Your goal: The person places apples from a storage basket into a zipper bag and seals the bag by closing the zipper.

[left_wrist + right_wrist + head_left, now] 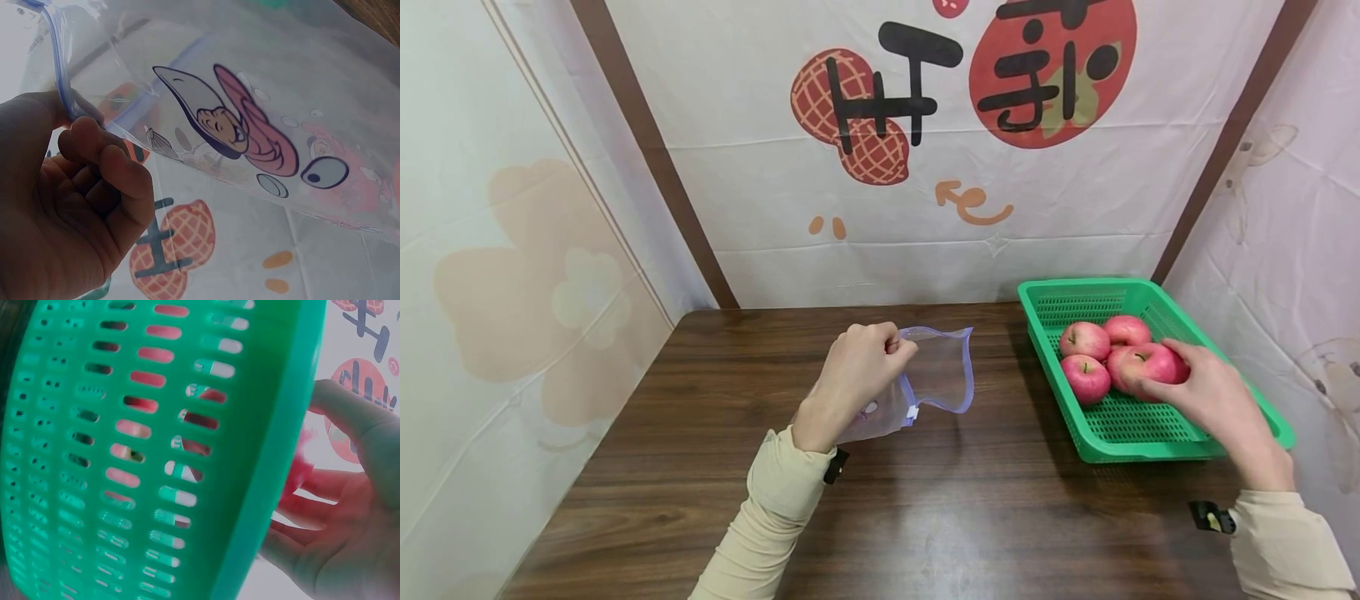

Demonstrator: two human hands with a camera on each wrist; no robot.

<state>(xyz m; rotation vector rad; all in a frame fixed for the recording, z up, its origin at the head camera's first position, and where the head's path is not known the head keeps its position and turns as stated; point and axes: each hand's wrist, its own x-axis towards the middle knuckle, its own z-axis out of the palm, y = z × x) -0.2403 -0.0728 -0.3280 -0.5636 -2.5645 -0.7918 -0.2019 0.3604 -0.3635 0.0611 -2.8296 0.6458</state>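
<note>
Left hand [859, 360] pinched a transparent bag [934, 371] while right hand [1219, 398], at three o'clock, curled, apparently snugly, round an apple [1154, 367] best raised clear of the basket [1150, 451].

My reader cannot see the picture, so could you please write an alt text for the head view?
A person's right hand grips a red apple at a green basket with other apples in it, while the left hand holds a clear, blue-edged bag. The dark wooden table stands before a printed white sheet.
</note>
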